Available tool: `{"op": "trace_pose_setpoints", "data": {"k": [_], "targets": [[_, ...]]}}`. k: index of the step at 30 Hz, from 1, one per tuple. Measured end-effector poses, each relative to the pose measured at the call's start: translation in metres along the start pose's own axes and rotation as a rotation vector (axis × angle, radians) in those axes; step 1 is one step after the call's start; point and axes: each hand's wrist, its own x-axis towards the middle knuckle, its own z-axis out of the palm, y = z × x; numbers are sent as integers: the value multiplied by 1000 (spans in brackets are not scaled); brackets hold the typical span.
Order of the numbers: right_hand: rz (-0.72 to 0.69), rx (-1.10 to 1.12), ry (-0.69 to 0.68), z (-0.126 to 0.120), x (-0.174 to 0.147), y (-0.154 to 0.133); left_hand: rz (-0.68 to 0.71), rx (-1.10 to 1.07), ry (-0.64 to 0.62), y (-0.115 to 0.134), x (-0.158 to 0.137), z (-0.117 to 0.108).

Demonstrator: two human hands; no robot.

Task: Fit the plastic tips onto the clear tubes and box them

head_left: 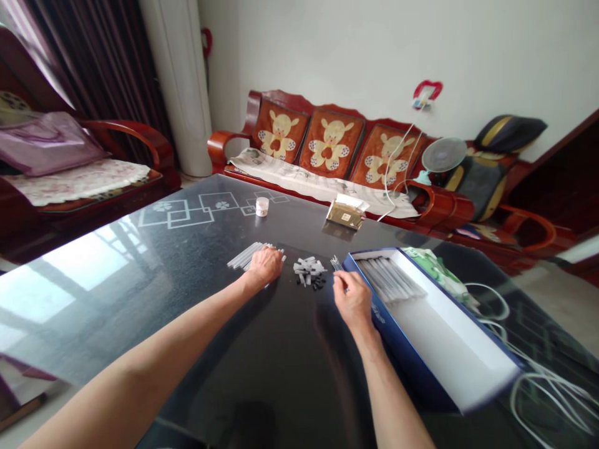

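Observation:
On the dark glossy table, my left hand (268, 265) rests with curled fingers at the right end of a row of clear plastic tubes (242, 257). The fingers are closed on the tubes there, though the fingertips are partly hidden. My right hand (354, 300) is pinched closed beside the blue box; what lies between thumb and fingers is too small to make out. Just beyond it lie several thin rods with metallic tips (336, 263). Between my hands sits a pile of small whitish translucent pieces (309, 267), with small black pieces (318, 284) along its near side.
An open blue box (414, 365) with a white inside stands at right, holding many slender clear sticks (390, 279). White cables (545, 380) and a green-white bag (433, 269) lie beyond. Farther back are a small white jar (262, 207) and a tissue pack (345, 215).

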Motion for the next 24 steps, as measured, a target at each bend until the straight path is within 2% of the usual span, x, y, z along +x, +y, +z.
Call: {"op": "trace_pose_setpoints", "data": {"k": [3,5,10,16,21,24], "targets": [[32,53,-55,30,-23,-6,-24,24,-41,10,7,2],[71,65,-41,41,-32,-3,-43,34,-64,13,12,4],[154,99,26,46,-35,7,-87,23,-95,18,20,9],[236,122,31,49,-31,16,-115,6,-64,23,18,1],[294,154,2,52,-28,24,-4,-30,41,31,-4,10],[338,174,58,50,-28,21,167,-105,167,38,-19,31]]}}
